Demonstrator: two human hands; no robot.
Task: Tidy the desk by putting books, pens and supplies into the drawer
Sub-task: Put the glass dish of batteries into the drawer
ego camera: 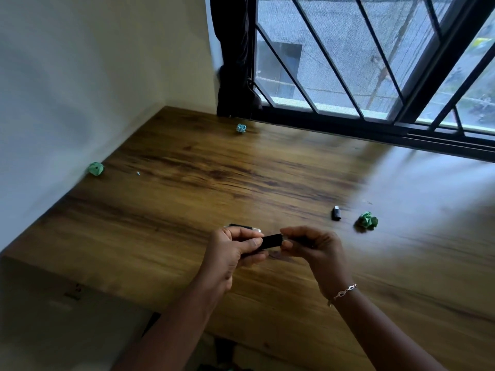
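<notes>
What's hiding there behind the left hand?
A flat black item with a pale metallic end peeks out behind the left hand, which grips a black stick. The hand covers the rest, so I can't tell what it is.

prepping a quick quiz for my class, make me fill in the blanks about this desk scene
The left hand and right hand both hold a slim object whose colour is ____.
The bracelet is on the ____ wrist.
The small adapter lies on the desk beside a crumpled ____ paper ball.
Missing: black; right; green.

L hand + R hand gripping black stick, above desk
</notes>
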